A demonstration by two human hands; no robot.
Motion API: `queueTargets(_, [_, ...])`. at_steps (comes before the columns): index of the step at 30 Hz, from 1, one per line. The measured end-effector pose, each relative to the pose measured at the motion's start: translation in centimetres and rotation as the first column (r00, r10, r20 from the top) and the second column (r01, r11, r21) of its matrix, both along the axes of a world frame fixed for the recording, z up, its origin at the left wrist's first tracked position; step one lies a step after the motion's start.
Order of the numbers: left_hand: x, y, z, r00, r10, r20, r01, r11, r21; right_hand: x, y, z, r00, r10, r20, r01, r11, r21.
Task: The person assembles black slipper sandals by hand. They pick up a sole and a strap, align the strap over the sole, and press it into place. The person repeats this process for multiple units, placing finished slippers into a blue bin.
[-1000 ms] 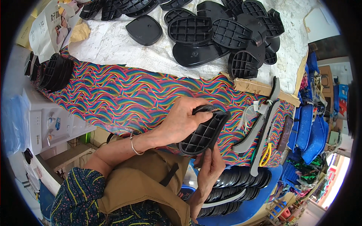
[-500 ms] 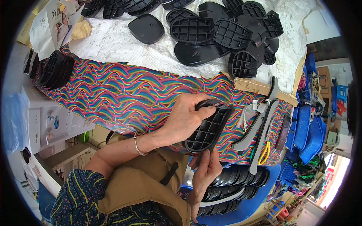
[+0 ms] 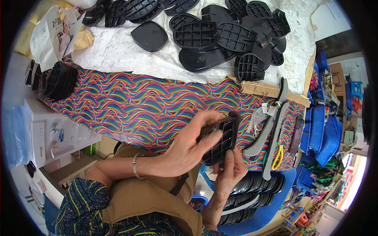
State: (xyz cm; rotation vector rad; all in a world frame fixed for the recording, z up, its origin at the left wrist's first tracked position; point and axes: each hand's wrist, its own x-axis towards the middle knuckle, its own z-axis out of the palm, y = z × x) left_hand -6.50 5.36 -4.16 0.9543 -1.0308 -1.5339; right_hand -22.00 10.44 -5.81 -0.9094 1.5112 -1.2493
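Note:
My left hand (image 3: 191, 143) holds a black shoe sole (image 3: 227, 144) with a grid of ribs on its hollow side. The thumb lies across the ribs and the fingers curl over the far edge. At the sole's near end my right hand (image 3: 231, 173) pinches the rim between thumb and fingers. The sole is tilted above the front edge of the table, which has a rainbow wave-patterned cover (image 3: 153, 106). To its right lie curved grey-and-black strips (image 3: 262, 138) and yellow-handled scissors (image 3: 278, 157).
Loose black soles (image 3: 195, 35) are heaped on a white sheet (image 3: 114, 49) at the back. A stack of soles (image 3: 61, 80) stands at the left. Below the table edge, a blue tub (image 3: 289, 185) holds rows of black pieces. Blue baskets (image 3: 327, 143) line the right side.
Both hands have shifted slightly right with the sole, which has turned more edge-on. My left thumb has moved from the far rim down across the ribs.

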Motion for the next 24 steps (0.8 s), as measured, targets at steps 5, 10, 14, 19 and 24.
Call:
queueTargets(5, [6.3,0.1,3.0,0.929,-0.359,-0.088,0.367,0.924,0.105,-2.7,-0.8,1.3,0.940,0.284,-0.188,-0.281,0.959,0.043])
queueTargets(10, [10.0,-1.3,4.2,0.826,-0.127,0.549,0.197,0.978,-0.069,-1.7,-1.0,1.5,0.812,0.378,-0.444,-0.437,0.899,-0.034])
queueTargets(14, [11.8,-3.9,5.1,0.819,-0.290,0.495,0.286,0.954,0.085,-1.8,-1.5,2.5,0.734,0.375,-0.565,-0.531,0.837,-0.134])
queueTargets(19, [7.6,-6.7,2.6,0.411,-0.710,0.572,0.873,0.487,-0.023,0.7,-3.1,4.1,0.440,0.472,-0.764,-0.785,0.615,-0.072])
queueTargets(24, [5.5,-5.9,2.3,0.216,-0.797,0.564,0.885,0.404,0.232,-0.4,-3.3,3.0,0.492,0.509,-0.706,-0.805,0.575,-0.146])
